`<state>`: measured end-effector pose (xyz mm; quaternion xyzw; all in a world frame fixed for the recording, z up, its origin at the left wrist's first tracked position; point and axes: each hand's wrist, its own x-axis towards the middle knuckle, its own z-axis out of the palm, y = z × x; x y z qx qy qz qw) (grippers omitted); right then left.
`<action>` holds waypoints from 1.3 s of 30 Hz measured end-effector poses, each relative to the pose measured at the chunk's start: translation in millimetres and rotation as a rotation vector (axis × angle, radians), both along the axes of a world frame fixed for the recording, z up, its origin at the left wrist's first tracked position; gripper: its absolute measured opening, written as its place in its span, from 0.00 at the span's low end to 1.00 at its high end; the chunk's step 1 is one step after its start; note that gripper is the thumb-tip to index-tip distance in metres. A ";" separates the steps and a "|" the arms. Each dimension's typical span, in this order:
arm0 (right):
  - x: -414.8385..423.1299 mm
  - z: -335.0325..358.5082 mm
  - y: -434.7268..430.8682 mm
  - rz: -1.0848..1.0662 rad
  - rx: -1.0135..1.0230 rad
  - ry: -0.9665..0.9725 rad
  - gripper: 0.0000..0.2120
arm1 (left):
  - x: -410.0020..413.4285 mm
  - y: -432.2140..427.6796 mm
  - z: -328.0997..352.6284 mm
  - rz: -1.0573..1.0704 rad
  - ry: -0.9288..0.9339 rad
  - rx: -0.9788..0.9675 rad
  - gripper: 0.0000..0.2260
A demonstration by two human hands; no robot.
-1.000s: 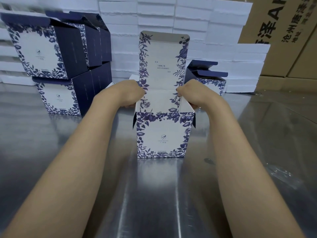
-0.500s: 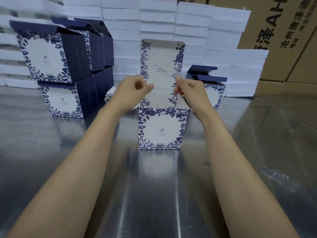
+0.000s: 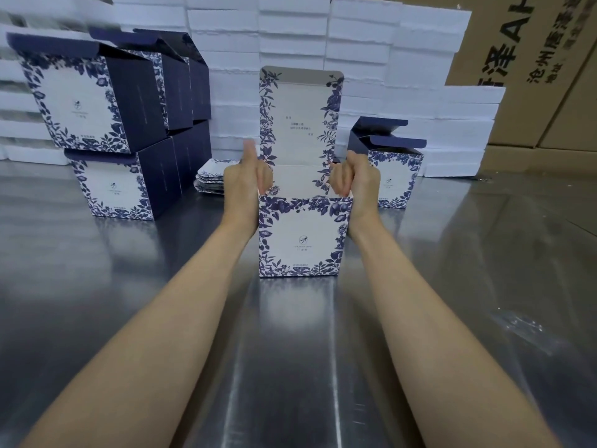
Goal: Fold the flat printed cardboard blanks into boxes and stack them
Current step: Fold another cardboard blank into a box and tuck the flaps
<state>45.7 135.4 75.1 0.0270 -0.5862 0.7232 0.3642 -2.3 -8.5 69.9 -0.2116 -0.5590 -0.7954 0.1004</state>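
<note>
Steel table (image 3: 290,350) carries the blue-floral box (image 3: 302,240) upright between your wrists. Your left hand (image 3: 245,185) and right hand (image 3: 358,185) each curl a grip over its top side edges, probably tucking the side flaps so the raised lid (image 3: 300,118) can close. Beyond, finished boxes (image 3: 106,124) stand stacked left.

Viewpoint: head-worn, above the near edge of the steel table (image 3: 97,286); single view.
Facing: forward and down, toward 12 o'clock.
Nearness: close; left forearm (image 3: 161,334) enters at 7 o'clock, right forearm (image 3: 429,318) at 5 o'clock, meeting the box (image 3: 300,237) at centre.
Lens: wide-angle; brown cartons (image 3: 533,76) at 1 o'clock lean.
</note>
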 end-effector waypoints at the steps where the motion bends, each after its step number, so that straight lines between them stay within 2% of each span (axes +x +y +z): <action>1: -0.2 -1.6 2.0 -0.015 0.015 -0.006 0.28 | -2.0 -2.1 -2.1 0.026 0.034 -0.012 0.25; 3: -0.9 -3.7 4.2 -0.095 0.068 -0.013 0.22 | -6.0 -6.8 -5.4 0.133 0.118 -0.078 0.15; 4: -1.1 -3.7 6.1 -0.136 0.091 -0.033 0.13 | -9.2 -9.4 -7.0 0.155 0.133 -0.092 0.07; 5: -0.5 -2.4 6.8 -0.122 0.106 -0.056 0.04 | -9.7 -11.9 -6.7 0.139 0.128 -0.108 0.04; 7: -3.6 -1.2 12.9 -0.041 0.159 -0.135 0.21 | -13.6 -15.4 -7.9 0.037 0.077 -0.149 0.18; 9: -4.1 -0.4 15.6 0.046 0.200 -0.212 0.30 | -15.4 -15.8 -9.0 -0.067 -0.010 -0.201 0.19; 11: -3.0 0.2 14.3 0.052 0.217 -0.230 0.27 | -16.3 -15.5 -8.2 -0.068 0.012 -0.249 0.13; 15: -2.2 -0.7 10.8 -0.002 0.169 -0.216 0.19 | -16.3 -16.0 -6.6 -0.040 0.077 -0.256 0.15; 17: -1.6 1.0 9.8 0.037 0.117 -0.265 0.13 | -16.3 -15.3 -6.4 -0.065 0.049 -0.243 0.15; 18: -2.1 2.0 11.0 0.033 0.129 -0.287 0.14 | -15.9 -15.7 -5.3 -0.096 0.003 -0.219 0.14; 20: -2.5 5.6 15.5 0.007 0.252 -0.310 0.13 | -16.3 -15.7 0.3 -0.140 -0.063 -0.214 0.16; 23: 1.0 7.9 21.5 0.027 0.412 -0.318 0.05 | -21.8 -16.1 3.9 -0.085 -0.087 -0.333 0.15; 26: 3.1 9.4 21.7 -0.007 0.351 -0.339 0.08 | -21.7 -20.1 4.5 -0.064 -0.052 -0.378 0.16; 28: 4.7 14.1 24.1 -0.106 0.284 -0.419 0.12 | -21.1 -26.1 9.1 -0.020 -0.096 -0.402 0.16; 30: 10.2 21.2 31.1 -0.163 0.239 -0.510 0.13 | -23.6 -35.5 18.5 0.051 -0.244 -0.383 0.19; 33: 21.9 32.7 38.7 -0.075 0.159 -0.584 0.10 | -25.3 -52.2 35.2 0.014 -0.544 -0.269 0.20; 35: 26.0 37.2 38.5 -0.032 0.223 -0.592 0.08 | -25.5 -56.9 42.7 -0.010 -0.575 -0.267 0.18; 39: 27.5 39.3 31.0 0.010 0.417 -0.596 0.14 | -25.7 -54.5 50.1 0.031 -0.507 -0.241 0.13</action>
